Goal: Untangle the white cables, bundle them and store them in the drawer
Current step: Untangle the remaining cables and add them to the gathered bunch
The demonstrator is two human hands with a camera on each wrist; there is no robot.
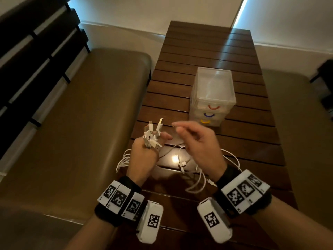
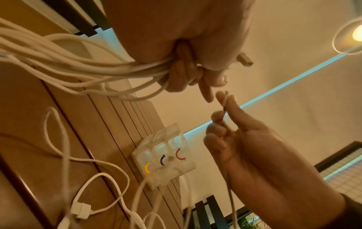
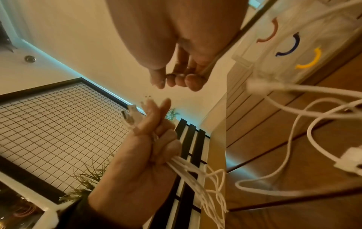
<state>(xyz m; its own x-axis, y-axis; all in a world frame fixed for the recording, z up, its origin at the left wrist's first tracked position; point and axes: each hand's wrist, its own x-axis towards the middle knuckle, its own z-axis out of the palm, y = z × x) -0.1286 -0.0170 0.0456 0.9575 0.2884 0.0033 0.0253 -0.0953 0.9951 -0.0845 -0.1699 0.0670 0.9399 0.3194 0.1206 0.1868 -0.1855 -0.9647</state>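
Left hand gripping gathered cable ends, keeping them aligned for bundling; right hand pinching single cable end, bringing it over.

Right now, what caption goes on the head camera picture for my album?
Left hand grips gathered white cable ends, right hand pinches another, before a clear drawer box.

White cables; clear drawer unit, red, blue, yellow handles

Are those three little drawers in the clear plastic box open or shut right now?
Shut. On the drawer box the red handle, blue handle and yellow handle fronts sit flush; none juts out.
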